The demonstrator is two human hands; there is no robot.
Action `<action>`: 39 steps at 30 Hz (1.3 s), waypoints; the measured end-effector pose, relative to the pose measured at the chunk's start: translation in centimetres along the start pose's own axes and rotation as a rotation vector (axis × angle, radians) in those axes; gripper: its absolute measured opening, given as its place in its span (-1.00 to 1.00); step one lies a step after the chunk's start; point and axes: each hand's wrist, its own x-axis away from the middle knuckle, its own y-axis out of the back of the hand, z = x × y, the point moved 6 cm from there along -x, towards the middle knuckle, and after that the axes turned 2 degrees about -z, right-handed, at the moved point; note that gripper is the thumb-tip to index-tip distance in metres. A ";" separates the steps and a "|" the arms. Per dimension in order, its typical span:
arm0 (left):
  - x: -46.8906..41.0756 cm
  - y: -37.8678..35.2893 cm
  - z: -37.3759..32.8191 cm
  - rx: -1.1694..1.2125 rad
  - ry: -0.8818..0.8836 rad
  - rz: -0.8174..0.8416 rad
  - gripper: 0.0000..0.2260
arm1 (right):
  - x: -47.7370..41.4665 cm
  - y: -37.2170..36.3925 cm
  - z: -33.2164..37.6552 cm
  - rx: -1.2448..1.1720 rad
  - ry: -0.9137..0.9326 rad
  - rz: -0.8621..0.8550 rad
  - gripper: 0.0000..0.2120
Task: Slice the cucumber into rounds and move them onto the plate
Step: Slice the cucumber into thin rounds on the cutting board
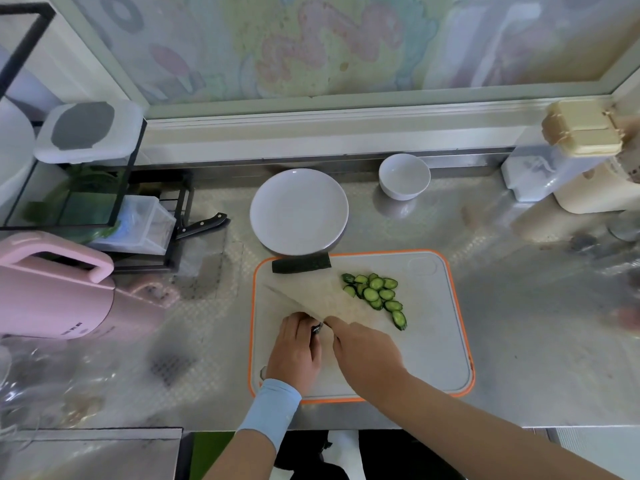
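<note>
One uncut cucumber piece (pixel 300 265) is left. It lies at the far edge of the board (pixel 450 341), long axis left-right, just in front of the plate (pixel 299 211), which holds nothing yet. About a dozen slices (pixel 375 294) sit in a loose pile on the right half of the board, none moved.

Right hand (pixel 367 351): fingers wrapped round the knife (pixel 304 299) handle. The wide blade is blurred and runs far-left from the hand across the board, with the slices on its right side.

Left hand (pixel 294 351): knuckles up, fingers curled down beside the heel of the blade. A small dark bit (pixel 317 329) shows between the two hands; could be a cucumber end, cannot tell, so cannot tell if this hand holds anything.

Key relation: the cucumber piece is well beyond both hands, almost straight ahead of the left hand, so the left is nearer for fetching it. It probably needs bringing nearer, where the blade can cross its long axis. The slices are nearer the right hand, and the plate lies far-left of them.
</note>
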 end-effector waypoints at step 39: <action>-0.1 -0.6 1.2 0.097 0.079 0.028 -0.86 | -0.5 0.1 -1.4 -0.040 -0.106 0.129 -0.81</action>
